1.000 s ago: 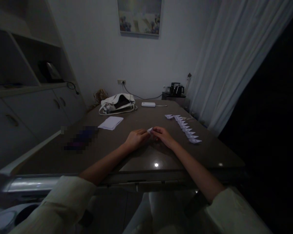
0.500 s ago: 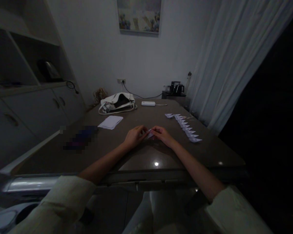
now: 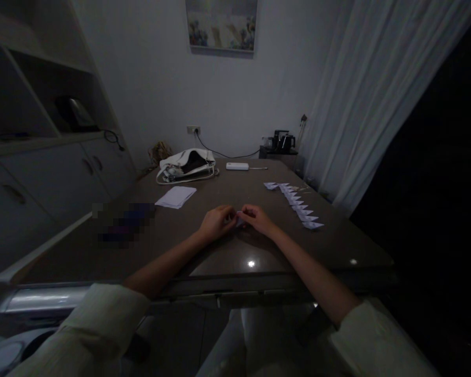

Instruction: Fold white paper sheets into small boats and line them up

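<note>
Between my hands, just above the table's middle, is a small folded piece of white paper (image 3: 239, 222), mostly covered by fingers. My left hand (image 3: 216, 222) pinches its left side, thumb and fingers closed. From the other side my right hand (image 3: 256, 218) grips it, also with thumb and fingertips together. To the right lies a row of several folded paper pieces (image 3: 298, 205) with pointed tips, partly overlapping. A stack of white paper sheets (image 3: 176, 197) rests beyond my left hand.
A white handbag (image 3: 187, 165) lies open at the table's (image 3: 220, 256) far left. Near the back is a white power strip or similar device (image 3: 237, 166) with a short cable. A blurred dark item (image 3: 127, 222) is on the left. A curtain (image 3: 349, 104) hangs at the right.
My fingers have drawn slightly closer together over the folded paper, and less of it shows. The other things on the table have stayed in place.
</note>
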Tool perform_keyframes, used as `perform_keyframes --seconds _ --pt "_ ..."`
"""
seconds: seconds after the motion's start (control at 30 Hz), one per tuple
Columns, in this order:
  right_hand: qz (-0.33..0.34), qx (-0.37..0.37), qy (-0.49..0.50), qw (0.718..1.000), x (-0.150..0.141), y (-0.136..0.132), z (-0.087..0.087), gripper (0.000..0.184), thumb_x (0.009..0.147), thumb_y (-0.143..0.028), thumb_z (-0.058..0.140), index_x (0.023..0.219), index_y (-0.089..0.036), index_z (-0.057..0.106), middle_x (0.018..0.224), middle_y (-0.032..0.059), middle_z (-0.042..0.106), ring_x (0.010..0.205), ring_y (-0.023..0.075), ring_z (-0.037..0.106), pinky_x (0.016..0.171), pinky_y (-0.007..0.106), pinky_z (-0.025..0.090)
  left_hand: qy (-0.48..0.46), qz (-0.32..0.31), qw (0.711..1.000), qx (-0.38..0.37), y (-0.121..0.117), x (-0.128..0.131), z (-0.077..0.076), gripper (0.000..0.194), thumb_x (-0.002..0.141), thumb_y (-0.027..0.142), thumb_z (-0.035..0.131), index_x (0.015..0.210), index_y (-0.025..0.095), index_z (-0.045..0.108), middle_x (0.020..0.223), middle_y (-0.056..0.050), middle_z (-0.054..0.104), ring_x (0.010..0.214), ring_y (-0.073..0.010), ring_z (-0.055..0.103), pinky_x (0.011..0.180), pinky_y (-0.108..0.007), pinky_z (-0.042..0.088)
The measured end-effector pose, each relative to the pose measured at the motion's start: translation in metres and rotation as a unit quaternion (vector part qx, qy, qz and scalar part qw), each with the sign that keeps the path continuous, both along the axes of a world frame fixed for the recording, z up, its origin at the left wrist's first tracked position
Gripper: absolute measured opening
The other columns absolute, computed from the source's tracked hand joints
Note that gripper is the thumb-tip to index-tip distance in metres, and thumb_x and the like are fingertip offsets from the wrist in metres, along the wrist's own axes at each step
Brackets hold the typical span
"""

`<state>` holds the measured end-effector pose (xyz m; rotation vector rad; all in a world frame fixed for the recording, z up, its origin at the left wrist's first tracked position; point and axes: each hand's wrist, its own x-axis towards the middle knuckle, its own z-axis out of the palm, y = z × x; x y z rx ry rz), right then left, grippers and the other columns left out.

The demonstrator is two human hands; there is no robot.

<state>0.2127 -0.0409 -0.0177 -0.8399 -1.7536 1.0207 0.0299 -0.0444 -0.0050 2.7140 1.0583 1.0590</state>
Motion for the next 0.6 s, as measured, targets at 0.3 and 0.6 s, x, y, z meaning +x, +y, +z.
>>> perform_keyframes --seconds 0.3,0.6 --pt "-0.045 0.054 -0.020 0.997 0.0014 0.0080 -0.0069 0.012 0.069 -0.024 0.057 0.063 -0.017 0.049 0.060 -0.0033 0.049 0.057 0.0112 0.048 0.052 0.020 0.036 0.034 -0.002 0.999 0.015 -0.0060 0.0030 0.0037 0.017 0.085 0.030 0.050 0.078 0.017 0.057 0.076 -0.002 0.059 0.066 -0.0133 0.053 0.059 -0.022 0.037" --pt "-0.042 0.048 -0.002 0.998 0.0035 0.0075 -0.0063 0.016 0.066 -0.026 0.056 0.059 -0.018 0.045 0.057 -0.0039 0.046 0.054 0.0103 0.044 0.051 0.020 0.033 -0.027 -0.021 0.999 -0.036 0.0021 0.0017 0.0003 0.022 0.089 0.034 0.047 0.089 0.017 0.060 0.088 -0.004 0.057 0.066 -0.0122 0.053 0.061 -0.023 0.042"
